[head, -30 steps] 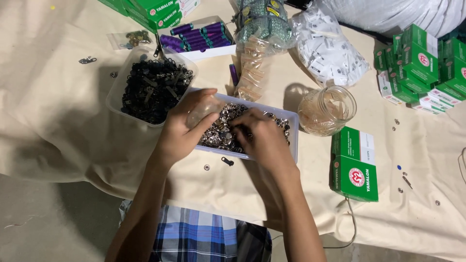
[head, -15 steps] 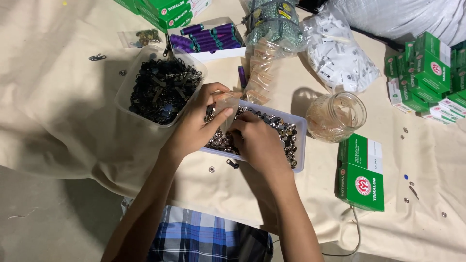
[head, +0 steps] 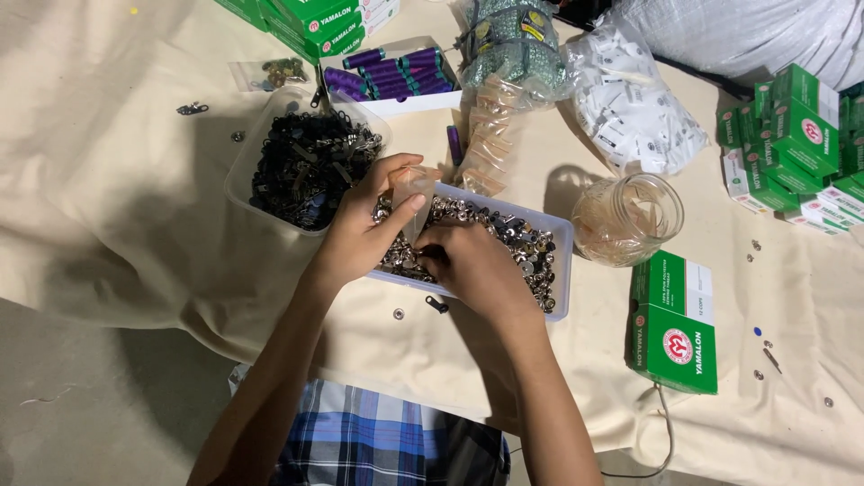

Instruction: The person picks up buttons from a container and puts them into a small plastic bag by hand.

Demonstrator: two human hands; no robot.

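- Left hand (head: 364,229) raised over the near-left end of the clear tray (head: 562,270), thumb and fingers pinched on a small clear plastic bag (head: 412,184) held mouth-up above the tray.
- Right hand (head: 472,265) laid knuckles-up on the silver metal fasteners (head: 513,236) in the tray, fingers curled down into the heap; likely pinching a few pieces, though fingertips hidden, so cannot tell.
- Tray resting on the cream cloth (head: 108,180), just in front of the body, fasteners filling most of it.
- Second clear tub of dark metal parts (head: 310,166) touching or just beside the tray's far-left corner.
- Glass jar (head: 630,219) just right of the tray, apart from it.
- Green boxes (head: 675,324), two, near the jar on its near side.
- Purple thread spools (head: 396,74) in an open box beyond the dark tub.
- Bag of white pieces (head: 634,108) farther back, right of centre.
- One loose silver fastener (head: 398,314) and a small dark clip (head: 436,306) on the cloth just before the tray's near edge.
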